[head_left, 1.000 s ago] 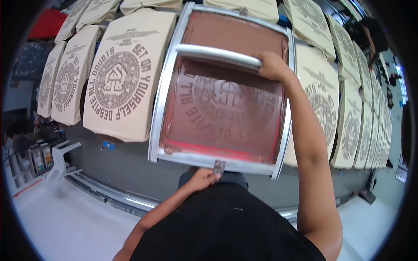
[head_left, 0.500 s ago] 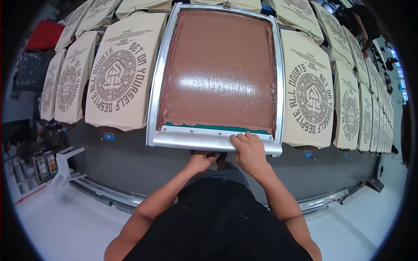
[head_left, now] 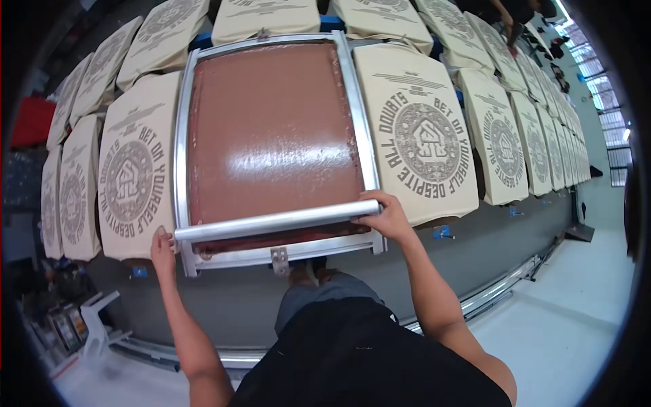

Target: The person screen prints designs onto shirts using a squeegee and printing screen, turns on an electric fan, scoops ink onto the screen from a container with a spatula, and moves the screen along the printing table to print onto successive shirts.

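A metal-framed printing screen [head_left: 181,163] lies in front of me, its brown surface [head_left: 271,102] glossy with wet-looking sheen. Across its near part runs a long silver squeegee [head_left: 271,222], slightly tilted, lower at the left. My right hand [head_left: 386,216] grips the squeegee's right end, thumb below and fingers over the top. Beside the left end, just outside the frame, is my left hand [head_left: 163,251], fingers pointing up and apparently holding nothing. Under the squeegee, dark reddish mesh shows, and a metal hinge plate [head_left: 279,261] sits on the near frame bar.
Printed cream shirts on boards flank the screen, one at the left [head_left: 132,173] and one at the right [head_left: 424,136], with several more rows beyond. Blue clamps [head_left: 443,232] stick out below the boards. Another person's arm [head_left: 505,17] shows at the upper right. A metal rail [head_left: 488,305] runs along the floor.
The squeegee bar has come up off the near frame edge, at a slant. My right hand has moved to its right end; my left hand has swung out to the left. The view has shifted.
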`<state>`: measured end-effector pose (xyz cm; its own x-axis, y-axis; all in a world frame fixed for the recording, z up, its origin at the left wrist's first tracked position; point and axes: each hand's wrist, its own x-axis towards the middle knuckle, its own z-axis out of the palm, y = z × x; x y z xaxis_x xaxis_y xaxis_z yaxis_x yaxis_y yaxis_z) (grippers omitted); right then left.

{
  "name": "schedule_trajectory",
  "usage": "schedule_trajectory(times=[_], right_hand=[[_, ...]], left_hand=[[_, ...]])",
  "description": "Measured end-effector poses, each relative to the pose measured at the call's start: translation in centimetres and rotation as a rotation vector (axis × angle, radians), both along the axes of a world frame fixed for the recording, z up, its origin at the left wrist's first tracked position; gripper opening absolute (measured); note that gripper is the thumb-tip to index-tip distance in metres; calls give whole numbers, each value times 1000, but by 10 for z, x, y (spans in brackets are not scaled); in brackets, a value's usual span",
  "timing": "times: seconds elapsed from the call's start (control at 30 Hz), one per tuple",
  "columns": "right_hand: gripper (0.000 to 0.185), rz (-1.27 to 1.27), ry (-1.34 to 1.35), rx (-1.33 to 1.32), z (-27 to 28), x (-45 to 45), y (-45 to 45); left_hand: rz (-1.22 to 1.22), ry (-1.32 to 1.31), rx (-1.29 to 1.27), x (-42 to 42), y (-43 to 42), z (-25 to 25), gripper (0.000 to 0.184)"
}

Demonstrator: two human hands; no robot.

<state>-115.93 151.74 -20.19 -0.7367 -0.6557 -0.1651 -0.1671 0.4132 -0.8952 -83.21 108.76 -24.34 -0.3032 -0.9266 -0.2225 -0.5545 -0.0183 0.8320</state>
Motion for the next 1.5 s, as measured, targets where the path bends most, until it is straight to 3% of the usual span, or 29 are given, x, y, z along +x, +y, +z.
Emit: schedule_trajectory(times=[0.03, 0.07, 0.17, 0.23, 0.37, 0.43, 0.57, 0.63, 0.83, 1.1, 1.17, 1.23, 1.3, 1.5], right_hand=[[32, -74, -258, -94, 0, -2, -3], [28, -91, -422, -74, 3, -5, -4], [30, -76, -383, -46, 5, -10, -3], [29, -108, -346, -155, 11, -13, 16], [34, -93, -324, -59, 38, -44, 93], [34, -141, -256, -52, 48, -66, 144], [34, -273, -168, -46, 47, -123, 264], [39, -221, -151, -80, 42, -157, 319], [35, -278, -280, -76, 37, -224, 399], [32, -128, -191, -21, 13, -273, 416], [36, -172, -192, 12, 16, -274, 407], [38, -241, -216, -13, 8, -276, 403], [37, -181, -217, -16, -3, -280, 400], [34, -146, -244, -83, -14, -271, 398]], left_hand=[[-53, -12, 278, -9, -5, -9, 33], [-138, 65, 225, -18, -4, -22, 37], [-234, 71, 54, -20, 10, -22, 37], [-240, 43, 71, -11, 30, -6, 36], [-147, 202, 173, -19, 108, -2, 37], [-147, 166, 239, -81, 173, 38, 43], [-296, 149, 111, -156, 272, 0, 44], [-303, 205, 120, -197, 322, -11, 48], [-277, 218, 176, -255, 409, -12, 49], [-246, 22, 93, -282, 422, -10, 42], [-223, 106, 129, -291, 420, -8, 42], [-240, 5, 129, -300, 421, 3, 43], [-237, 179, 173, -297, 414, -22, 46], [-235, 177, 122, -294, 409, -31, 50]])
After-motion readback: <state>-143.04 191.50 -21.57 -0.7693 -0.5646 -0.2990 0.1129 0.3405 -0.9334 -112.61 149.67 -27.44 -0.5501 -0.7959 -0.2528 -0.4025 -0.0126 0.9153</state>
